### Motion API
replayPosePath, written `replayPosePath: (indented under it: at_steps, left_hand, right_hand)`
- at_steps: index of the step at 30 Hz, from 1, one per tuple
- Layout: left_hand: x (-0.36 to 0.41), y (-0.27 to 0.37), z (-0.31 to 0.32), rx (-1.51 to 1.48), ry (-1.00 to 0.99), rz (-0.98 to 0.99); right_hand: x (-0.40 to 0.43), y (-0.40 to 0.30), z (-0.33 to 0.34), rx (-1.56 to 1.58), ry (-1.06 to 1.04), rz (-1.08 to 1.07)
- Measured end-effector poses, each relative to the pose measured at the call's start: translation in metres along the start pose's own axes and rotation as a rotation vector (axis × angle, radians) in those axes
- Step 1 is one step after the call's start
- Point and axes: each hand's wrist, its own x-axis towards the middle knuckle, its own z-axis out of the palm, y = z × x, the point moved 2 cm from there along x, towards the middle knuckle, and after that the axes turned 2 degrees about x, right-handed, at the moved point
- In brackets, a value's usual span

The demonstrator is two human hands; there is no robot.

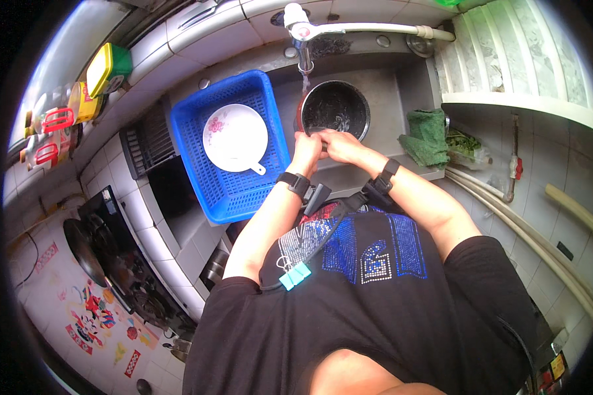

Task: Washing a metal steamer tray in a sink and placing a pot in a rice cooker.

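Observation:
A deep cooking pot (337, 106) with a dark, wet inside and a reddish outer wall is in the metal sink (383, 79). My left hand (306, 149) and my right hand (343, 146) are close together at the pot's near side, both closed on it. Between them a short dark piece shows, perhaps the pot's handle; my fingers hide most of it. From the faucet (304, 49) a thin stream of water (306, 84) falls beside the pot's left rim.
Left of the pot stands a blue plastic basket (185, 143) containing a white flower-patterned plate (234, 136) and a white handle (258, 168). A green cloth (425, 138) hangs over the sink's right edge. Further left are a stove (143, 291) and a frying pan (83, 252).

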Motion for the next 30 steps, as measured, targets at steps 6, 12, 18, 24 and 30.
replayPosePath:
  at_steps: [6,12,18,24,30]
  left_hand:
    - [-0.016,0.012,-0.008,-0.185,-0.185,-0.099]
    - [0.010,-0.027,-0.002,-0.585,-0.646,-0.539]
    - [0.009,-0.033,-0.004,-0.885,-0.878,-1.045]
    - [0.000,-0.046,0.003,-0.926,-1.135,-0.940]
    - [-0.014,-0.021,0.020,-0.862,-1.114,-0.793]
  right_hand:
    - [-0.013,0.016,-0.056,-0.738,0.079,-0.278]
    - [-0.042,-0.003,-0.139,-0.374,0.691,-0.281]
    - [-0.047,0.040,-0.176,-0.049,0.778,-0.072]
    - [0.007,0.057,-0.188,0.418,0.847,0.088]
    - [0.073,0.086,-0.184,0.032,0.849,-0.106]
